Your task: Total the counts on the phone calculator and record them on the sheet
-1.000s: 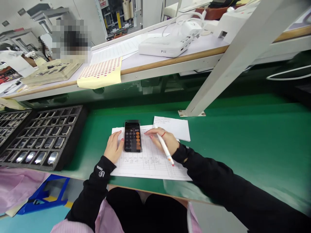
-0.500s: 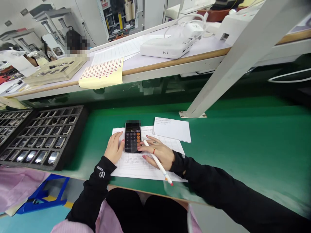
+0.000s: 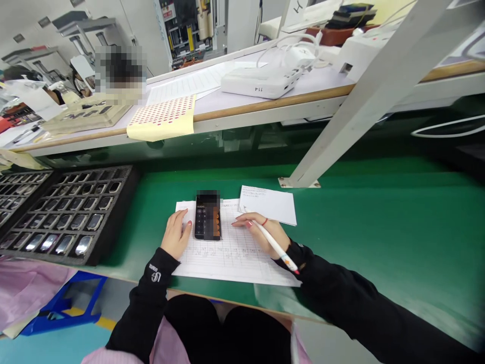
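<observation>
A black phone [image 3: 207, 216] showing a calculator lies on a ruled paper form [image 3: 231, 253] on the green bench. My left hand [image 3: 176, 233] rests flat on the form against the phone's left edge, fingers stretched out. My right hand [image 3: 263, 233] is to the right of the phone, fingers curled round a white pen [image 3: 275, 245] whose red-tipped end points back toward my sleeve. Its fingertips touch the form. A smaller white sheet [image 3: 268, 203] lies just beyond my right hand.
A black tray [image 3: 71, 215] of small shiny parts fills the bench's left side, with a second tray [image 3: 17, 189] beyond it. A slanted white post [image 3: 364, 96] is bolted to the bench behind the papers. The raised shelf holds a sticker sheet [image 3: 162, 117], a white device [image 3: 261, 81] and papers.
My right hand left the phone's keypad and moved right, onto the form beside the phone. The left hand stayed put. The view shifted slightly.
</observation>
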Motion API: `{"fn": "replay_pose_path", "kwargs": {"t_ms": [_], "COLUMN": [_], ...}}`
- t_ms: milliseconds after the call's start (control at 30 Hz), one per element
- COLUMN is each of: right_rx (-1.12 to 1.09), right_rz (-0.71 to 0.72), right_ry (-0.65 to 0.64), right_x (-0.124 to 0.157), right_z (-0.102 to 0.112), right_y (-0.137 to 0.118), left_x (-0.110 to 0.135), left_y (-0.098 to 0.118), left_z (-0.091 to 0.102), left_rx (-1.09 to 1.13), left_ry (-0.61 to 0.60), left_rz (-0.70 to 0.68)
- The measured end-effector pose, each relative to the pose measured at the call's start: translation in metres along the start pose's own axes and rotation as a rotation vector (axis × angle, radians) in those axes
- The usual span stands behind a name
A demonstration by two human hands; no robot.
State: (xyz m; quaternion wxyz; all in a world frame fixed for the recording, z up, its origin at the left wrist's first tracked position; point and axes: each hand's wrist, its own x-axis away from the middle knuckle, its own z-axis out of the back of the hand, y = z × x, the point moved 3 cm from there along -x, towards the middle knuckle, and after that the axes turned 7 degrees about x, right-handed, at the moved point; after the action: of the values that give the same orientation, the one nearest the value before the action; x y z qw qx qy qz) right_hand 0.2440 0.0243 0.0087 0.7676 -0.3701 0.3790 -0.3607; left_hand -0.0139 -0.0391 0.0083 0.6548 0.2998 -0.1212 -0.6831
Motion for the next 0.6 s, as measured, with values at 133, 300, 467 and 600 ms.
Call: {"fn": "replay_pose_path", "kwargs": {"t_ms": [133,300,467,600], "right_rx": [-0.281,-0.412,-0.382,-0.267], "right_rz": [-0.184,-0.32,-0.484,-0.548], "right_ry": [0.143,0.293,0.25,0.316], "right_x": [0.015,0.04,0.066,0.076], "right_z": [0.014,0.036,0.042,0.042], "right_y": [0.008,0.013,0.017,0.007], "left_x": [0.015,0.042,0.07,0.087], "left_y": [0.002,0.011,0.037,0.068], "left_z": [0.001,0.003,-0.002,-0.021], "left_rx": [-0.016,-0.143,-0.22,-0.198], "left_ry": [0.0,-0.036,0.121,0.106], "left_rz": [-0.01,-0.045,0.045,0.0]}}
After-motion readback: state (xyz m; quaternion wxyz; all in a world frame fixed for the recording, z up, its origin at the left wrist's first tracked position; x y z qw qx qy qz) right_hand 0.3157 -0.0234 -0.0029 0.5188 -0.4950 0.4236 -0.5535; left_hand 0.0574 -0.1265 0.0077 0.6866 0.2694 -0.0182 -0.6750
